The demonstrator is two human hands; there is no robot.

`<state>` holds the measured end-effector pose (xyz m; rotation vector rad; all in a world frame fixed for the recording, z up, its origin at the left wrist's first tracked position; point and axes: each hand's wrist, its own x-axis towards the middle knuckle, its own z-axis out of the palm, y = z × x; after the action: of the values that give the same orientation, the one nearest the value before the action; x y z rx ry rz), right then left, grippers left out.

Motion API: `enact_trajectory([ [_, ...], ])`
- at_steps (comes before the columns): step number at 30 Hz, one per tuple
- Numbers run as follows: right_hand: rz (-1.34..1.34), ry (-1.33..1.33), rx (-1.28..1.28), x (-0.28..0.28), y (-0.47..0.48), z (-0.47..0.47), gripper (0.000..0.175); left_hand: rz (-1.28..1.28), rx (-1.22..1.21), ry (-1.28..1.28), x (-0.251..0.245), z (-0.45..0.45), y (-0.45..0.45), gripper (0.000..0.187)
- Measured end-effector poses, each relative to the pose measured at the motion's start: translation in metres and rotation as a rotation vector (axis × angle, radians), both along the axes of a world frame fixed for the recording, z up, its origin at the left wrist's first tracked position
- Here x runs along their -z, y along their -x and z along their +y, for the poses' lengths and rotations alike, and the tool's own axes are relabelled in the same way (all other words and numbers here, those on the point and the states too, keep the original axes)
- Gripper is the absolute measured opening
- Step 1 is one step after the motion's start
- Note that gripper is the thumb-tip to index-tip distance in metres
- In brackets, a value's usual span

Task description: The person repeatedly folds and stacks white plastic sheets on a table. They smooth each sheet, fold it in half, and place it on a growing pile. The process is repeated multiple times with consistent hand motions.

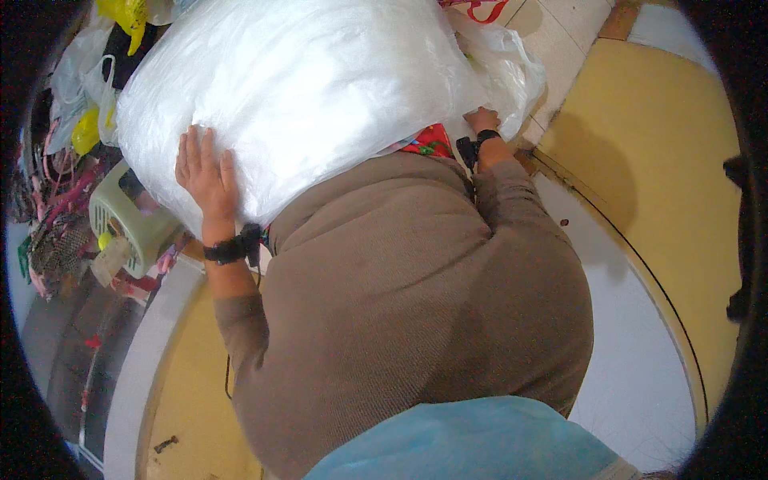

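A large bulging bundle wrapped in translucent white plastic [288, 90] lies across the person's front. My left hand [207, 174] rests flat on its near left side, fingers spread, with a black band at the wrist. At the bundle's right end is my right hand [482, 122], fingers curled at the edge of a thin white plastic bag [510, 78]; whether it grips the plastic cannot be made out. A red patterned cloth [433, 143] shows between the bundle and my brown top.
A pale green plastic basket [144, 240], plastic carrier bags [84, 90] and tangled pink and dark items [60, 210] lie at the left. Yellow and white flooring [648, 138] stretches along the right. A small dark object [166, 444] lies at the lower left.
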<state>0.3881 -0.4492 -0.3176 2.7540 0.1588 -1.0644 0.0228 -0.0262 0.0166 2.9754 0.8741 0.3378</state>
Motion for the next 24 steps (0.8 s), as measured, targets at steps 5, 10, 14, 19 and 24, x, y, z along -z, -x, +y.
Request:
enact_trajectory([
  [5,-0.306,-0.43,0.243,-0.012,-0.004,-0.008,0.052,-0.009,0.011,-0.006,0.001,0.001,0.0,0.045],
  [10,-0.273,-0.988,0.448,-0.115,-0.05,0.004,0.032,0.026,-0.011,0.017,0.003,0.002,0.004,0.046],
  [14,-0.167,-1.285,0.736,-0.226,-0.081,0.044,0.033,0.105,-0.031,0.065,0.0,0.007,0.006,0.049],
  [19,0.046,-1.979,0.731,-0.351,-0.091,0.093,0.05,0.115,0.014,0.253,-0.027,0.018,0.005,0.051],
  [24,0.228,-2.204,0.56,-0.439,-0.057,0.169,0.049,-0.199,0.099,0.528,-0.088,0.018,-0.016,0.06],
])
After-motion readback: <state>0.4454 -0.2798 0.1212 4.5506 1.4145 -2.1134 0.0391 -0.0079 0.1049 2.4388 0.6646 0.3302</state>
